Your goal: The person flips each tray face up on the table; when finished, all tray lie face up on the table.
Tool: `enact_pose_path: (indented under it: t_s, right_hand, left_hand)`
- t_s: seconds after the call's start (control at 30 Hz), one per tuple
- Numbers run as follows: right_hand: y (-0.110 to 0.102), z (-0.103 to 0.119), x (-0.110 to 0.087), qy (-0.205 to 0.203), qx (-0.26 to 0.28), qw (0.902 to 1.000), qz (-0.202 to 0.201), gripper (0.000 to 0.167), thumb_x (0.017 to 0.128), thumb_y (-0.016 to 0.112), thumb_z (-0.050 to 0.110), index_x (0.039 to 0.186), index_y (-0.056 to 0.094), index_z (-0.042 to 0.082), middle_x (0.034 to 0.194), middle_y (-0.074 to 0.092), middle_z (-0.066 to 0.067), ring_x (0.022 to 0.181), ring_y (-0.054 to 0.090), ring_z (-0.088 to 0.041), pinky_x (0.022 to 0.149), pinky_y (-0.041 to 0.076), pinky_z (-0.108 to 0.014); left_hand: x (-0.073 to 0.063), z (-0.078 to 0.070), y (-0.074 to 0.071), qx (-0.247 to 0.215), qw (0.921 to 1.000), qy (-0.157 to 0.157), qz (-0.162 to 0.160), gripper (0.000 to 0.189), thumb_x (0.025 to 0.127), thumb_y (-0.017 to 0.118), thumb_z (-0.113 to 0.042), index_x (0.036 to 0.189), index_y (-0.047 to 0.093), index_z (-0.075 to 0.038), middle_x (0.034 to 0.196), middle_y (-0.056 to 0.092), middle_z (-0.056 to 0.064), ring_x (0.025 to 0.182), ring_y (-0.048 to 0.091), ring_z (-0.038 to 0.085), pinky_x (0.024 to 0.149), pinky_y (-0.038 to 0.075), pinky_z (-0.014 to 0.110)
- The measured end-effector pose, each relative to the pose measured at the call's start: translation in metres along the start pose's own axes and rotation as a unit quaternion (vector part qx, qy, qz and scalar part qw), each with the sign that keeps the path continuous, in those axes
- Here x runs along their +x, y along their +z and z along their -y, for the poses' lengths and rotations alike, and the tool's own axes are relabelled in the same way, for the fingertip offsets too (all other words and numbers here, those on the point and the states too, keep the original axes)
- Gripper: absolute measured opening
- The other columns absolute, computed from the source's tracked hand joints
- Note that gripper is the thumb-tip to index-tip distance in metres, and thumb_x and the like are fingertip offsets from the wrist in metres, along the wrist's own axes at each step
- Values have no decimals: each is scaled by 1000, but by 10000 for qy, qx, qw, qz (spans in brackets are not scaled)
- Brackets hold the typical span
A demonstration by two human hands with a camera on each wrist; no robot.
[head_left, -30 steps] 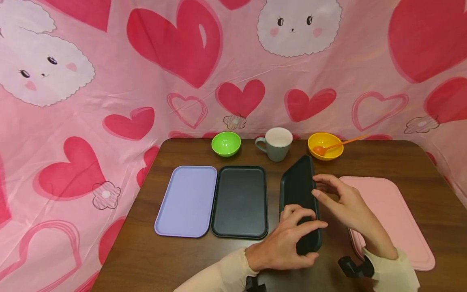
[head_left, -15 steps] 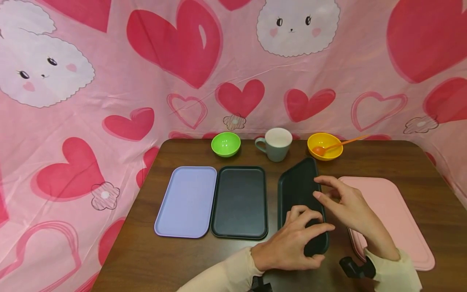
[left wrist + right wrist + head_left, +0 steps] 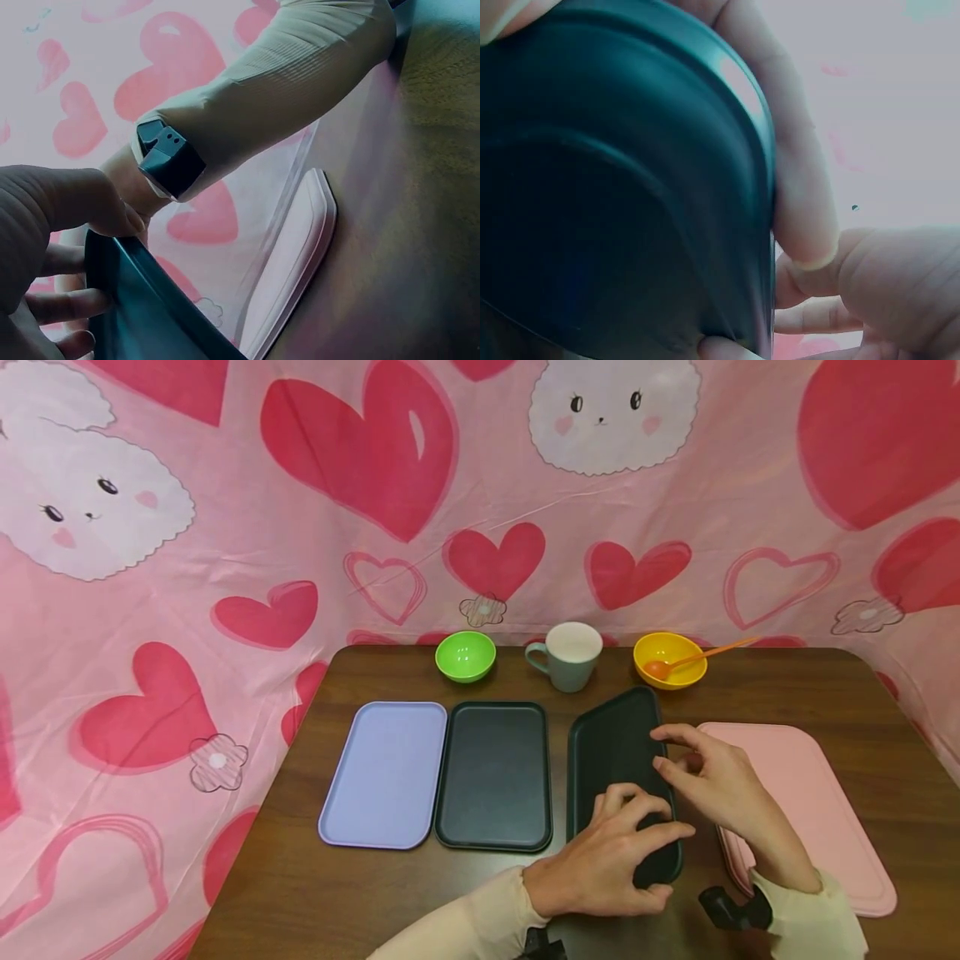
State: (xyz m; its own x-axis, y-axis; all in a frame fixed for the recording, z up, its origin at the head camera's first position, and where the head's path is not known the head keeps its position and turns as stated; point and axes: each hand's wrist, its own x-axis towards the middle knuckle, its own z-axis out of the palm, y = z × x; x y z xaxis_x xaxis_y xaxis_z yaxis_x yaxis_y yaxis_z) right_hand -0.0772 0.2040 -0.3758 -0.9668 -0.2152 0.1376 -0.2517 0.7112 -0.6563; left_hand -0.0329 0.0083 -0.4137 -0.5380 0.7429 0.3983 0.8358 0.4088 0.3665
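Note:
A black tray [image 3: 615,752] stands tilted above the table, its long left edge low and its right edge raised. My left hand [image 3: 611,860] grips the near part, fingers spread over the inner face and thumb at the near corner. At the raised right edge, my right hand [image 3: 716,789] pinches the rim with its fingertips. The left wrist view shows the left hand [image 3: 34,225] holding the dark rim. Close up in the right wrist view, the tray [image 3: 592,232] hides much of both hands. Left of it, a second black tray [image 3: 493,777] lies flat beside a lavender tray [image 3: 386,777].
Along the back of the brown table [image 3: 300,902] stand a green bowl [image 3: 465,657], a grey-green mug [image 3: 568,672] and a yellow bowl [image 3: 675,682] with an orange spoon [image 3: 708,652]. A pink board [image 3: 806,802] lies to the right, partly behind my right forearm.
The held tray's raised right edge has tipped down and to the right, showing more of its inner face. My left hand has moved right with it; the right hand has shifted slightly.

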Motion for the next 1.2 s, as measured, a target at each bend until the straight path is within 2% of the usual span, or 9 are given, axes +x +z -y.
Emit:
enact_pose_path:
  t_s: [0.07, 0.13, 0.3, 0.4, 0.67, 0.97, 1.2]
  right_hand:
    - [0, -1, 1, 49, 49, 10000, -14, 34, 91, 69, 14, 124, 63, 8, 106, 73, -17, 60, 58, 5, 53, 42, -22]
    - [0, -3, 1, 124, 114, 9999, 16, 34, 91, 69, 14, 124, 63, 8, 117, 69, -21, 59, 59, 4, 53, 43, -22]
    - [1, -7, 2, 263, 210, 9994, 81, 34, 92, 69, 15, 124, 63, 7, 123, 67, -26, 60, 59, 2, 50, 43, -23]
    - [1, -9, 3, 296, 265, 9992, 44, 34, 91, 69, 15, 124, 64, 8, 123, 67, -27, 61, 59, 2, 49, 43, -24]
    - [-1, -14, 4, 440, 295, 9986, 15, 34, 91, 70, 16, 124, 65, 8, 125, 66, -28, 68, 60, 8, 54, 47, -23]
    - [0, -27, 6, 580, 651, 9961, -114, 33, 91, 70, 12, 123, 64, 3, 124, 65, -31, 77, 58, 17, 60, 52, -18]
    - [-2, -36, 8, 692, 993, 9924, -204, 33, 94, 65, 11, 125, 63, 0, 126, 63, -33, 83, 58, 18, 67, 51, -10]
  left_hand:
    - [0, 0, 0, 205, 9998, 12, 77, 58, 80, 80, -32, 134, 61, -20, 129, 52, 1, 123, 40, 21, 99, 32, 27]
    - [-1, 1, -1, 210, 9997, 8, 113, 59, 81, 79, -33, 135, 60, -20, 130, 52, 1, 123, 39, 21, 100, 32, 28]
    - [-5, 5, -5, 18, 10000, -38, -48, 65, 79, 82, -35, 136, 57, -18, 130, 52, 2, 123, 40, 22, 105, 33, 33]
    - [-10, 11, -8, 58, 9998, -105, -153, 67, 78, 83, -36, 137, 56, -18, 131, 51, 2, 123, 40, 22, 106, 34, 34]
    - [-28, 24, -14, -598, 9960, -653, -128, 68, 79, 84, -30, 139, 55, -16, 135, 50, 4, 125, 37, 24, 103, 35, 38]
    - [-49, 38, -10, -132, 9919, -1262, 71, 71, 78, 84, -39, 139, 54, -20, 134, 50, 1, 125, 36, 21, 98, 34, 38]
    - [-59, 44, -5, -108, 9837, -1785, 197, 75, 76, 86, -43, 139, 53, -20, 135, 50, 3, 124, 38, 22, 95, 34, 36]
